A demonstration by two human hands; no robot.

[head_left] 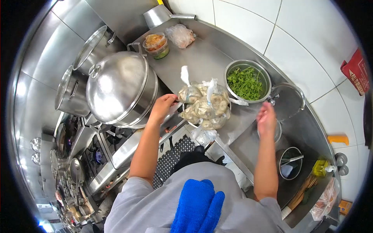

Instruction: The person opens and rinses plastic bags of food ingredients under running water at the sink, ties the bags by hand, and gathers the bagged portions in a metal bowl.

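Observation:
Several knotted clear plastic bags (206, 106) of pale, lumpy food are heaped in front of me on a container whose white rim (229, 106) barely shows. My left hand (163, 106) is at the left side of the heap, fingers pinched together; what they grip, if anything, is hidden. To the right, my right hand (266, 119) is raised over the sink edge, just below the tap (273, 98). Its fingers are loosely curled and somewhat apart, with nothing seen in them. A metal bowl (228, 73) of green leaves (245, 83) stands beyond, between the bags and the tap.
A large lidded steamer pot (116, 87) stands on the stove at left, with two pots behind it. The sink (248, 149) holds a metal pot with a whisk (291, 159). Stacked plastic tubs (156, 46) and a tied bag (180, 36) are at the back.

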